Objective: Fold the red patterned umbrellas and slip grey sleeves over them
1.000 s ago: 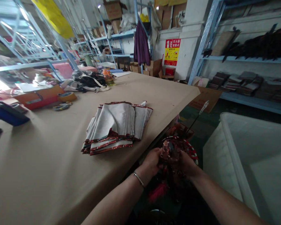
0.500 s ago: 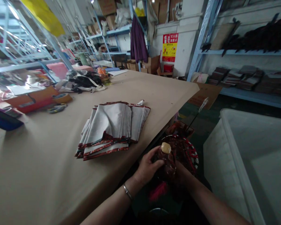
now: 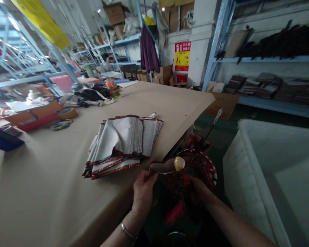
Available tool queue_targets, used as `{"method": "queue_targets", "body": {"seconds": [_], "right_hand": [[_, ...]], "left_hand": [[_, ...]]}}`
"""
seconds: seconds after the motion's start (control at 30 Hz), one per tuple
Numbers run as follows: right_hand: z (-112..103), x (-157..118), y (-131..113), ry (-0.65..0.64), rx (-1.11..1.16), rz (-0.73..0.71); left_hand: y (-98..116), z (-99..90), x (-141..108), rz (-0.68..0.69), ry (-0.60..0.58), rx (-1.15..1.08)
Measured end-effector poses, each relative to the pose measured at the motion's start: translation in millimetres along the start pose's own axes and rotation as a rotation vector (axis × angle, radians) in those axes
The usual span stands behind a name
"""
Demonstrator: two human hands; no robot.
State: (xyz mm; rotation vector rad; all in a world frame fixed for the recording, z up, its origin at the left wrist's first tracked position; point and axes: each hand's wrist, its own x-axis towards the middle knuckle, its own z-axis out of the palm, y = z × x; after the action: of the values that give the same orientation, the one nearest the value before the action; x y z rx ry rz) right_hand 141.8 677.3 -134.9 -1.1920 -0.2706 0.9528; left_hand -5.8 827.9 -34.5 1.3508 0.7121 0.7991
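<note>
Dark red-brown cloth (image 3: pixel 173 183) hangs beside the table edge, with a pale yellowish round piece (image 3: pixel 179 163) at its top. My left hand (image 3: pixel 144 188) pinches the cloth's left end, which is pulled out flat. At the cloth's right side is my right hand (image 3: pixel 199 188), its fingers hidden in the dark folds. Behind the cloth, a round basket with a red and white rim (image 3: pixel 213 168) holds more dark red material. A stack of grey-white cloth pieces with red patterned borders (image 3: pixel 123 137) lies on the table near my left hand.
The brown-covered table (image 3: pixel 54 181) fills the left side. A big white bin (image 3: pixel 254 171) stands at the right. Scissors (image 3: pixel 61 125), an orange-red box (image 3: pixel 36 116) and bundled black and white cloth (image 3: pixel 90 94) lie on the table. Blue shelves (image 3: pixel 267 59) stand behind.
My left hand has moved left and down from beside the round piece, drawing the cloth's end out with it. My right hand stays at about the same place.
</note>
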Motion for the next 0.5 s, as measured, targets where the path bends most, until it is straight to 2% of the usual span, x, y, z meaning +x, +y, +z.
{"method": "queue_targets", "body": {"seconds": [0.07,0.13,0.2,0.27,0.3,0.4,0.5], "right_hand": [[-6.7,-7.5,4.0,0.048,-0.113,-0.066],[-6.2,-17.4,-3.9,0.056,-0.223,-0.176],[2.3,-24.3,-17.3,-0.038,-0.288,-0.297],[15.9,-26.6,-33.1,-0.143,-0.291,-0.358],[23.3,-26.9,-42.7,-0.151,-0.289,-0.372],[41.5,-31.1,-84.8,0.007,-0.277,-0.437],[42.2,-41.2,-140.5,0.248,-0.151,-0.603]], "left_hand": [[-6.3,-11.8,-10.1,-0.024,0.017,0.067],[1.5,-18.2,-16.2,0.047,-0.003,0.107],[18.2,-17.0,-17.6,0.176,-0.031,0.141],[37.8,-9.5,-15.5,0.307,-0.064,0.169],[47.6,-4.7,-13.8,0.365,-0.094,0.181],[75.4,6.3,-7.3,0.516,-0.196,0.193],[99.3,-1.5,2.5,0.636,-0.242,0.243]]}}
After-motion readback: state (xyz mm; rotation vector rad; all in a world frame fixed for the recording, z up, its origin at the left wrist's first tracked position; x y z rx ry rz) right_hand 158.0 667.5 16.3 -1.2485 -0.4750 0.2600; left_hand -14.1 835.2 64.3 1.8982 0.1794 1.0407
